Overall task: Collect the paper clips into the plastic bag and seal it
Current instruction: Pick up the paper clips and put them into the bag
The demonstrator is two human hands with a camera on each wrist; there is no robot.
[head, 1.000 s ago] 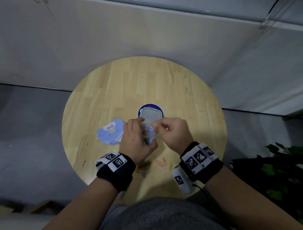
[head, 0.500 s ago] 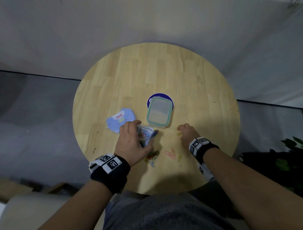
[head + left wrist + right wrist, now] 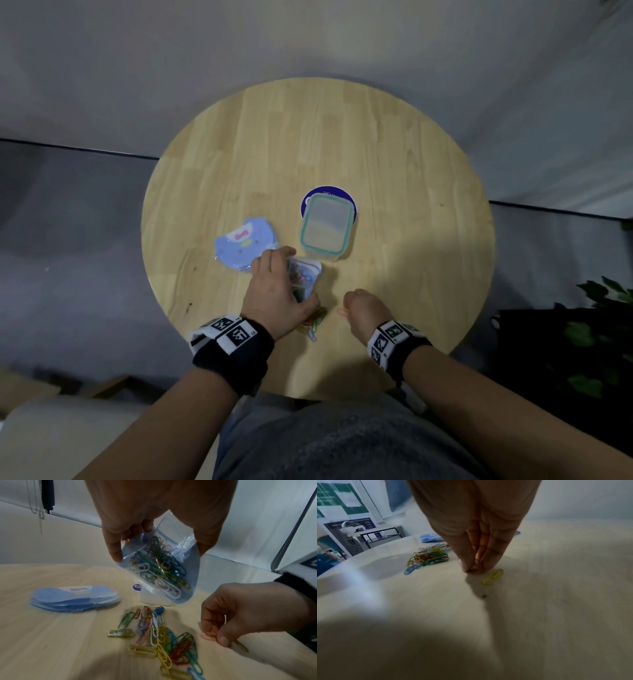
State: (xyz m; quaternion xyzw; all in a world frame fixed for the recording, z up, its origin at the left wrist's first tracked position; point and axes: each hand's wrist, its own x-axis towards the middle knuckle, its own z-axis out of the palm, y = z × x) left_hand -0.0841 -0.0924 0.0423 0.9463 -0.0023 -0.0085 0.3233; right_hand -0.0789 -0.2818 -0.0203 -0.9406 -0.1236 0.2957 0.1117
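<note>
From the head view, your left hand grips the plastic bag above the round wooden table, near its front edge. Your right hand is down on the tabletop just right of the loose paper clips, with its fingers bunched at a pink clip. Behind the bag stands a clear container with a green-rimmed lid on a dark blue disc; left of it lies a stack of blue cards.

From the left wrist, your thumb and fingers pinch the bag's mouth. It hangs tilted, already holding a tangle of coloured clips. Below it the loose pile lies spread on the wood. To the right, your other hand pinches a pale pink clip against the table, and a dull yellow clip pokes out beside the thumb.

From the right wrist, your fingertips are pressed together on the tabletop. What they pinch is hidden here. A yellow clip lies just beside them, and the pile sits further left.
</note>
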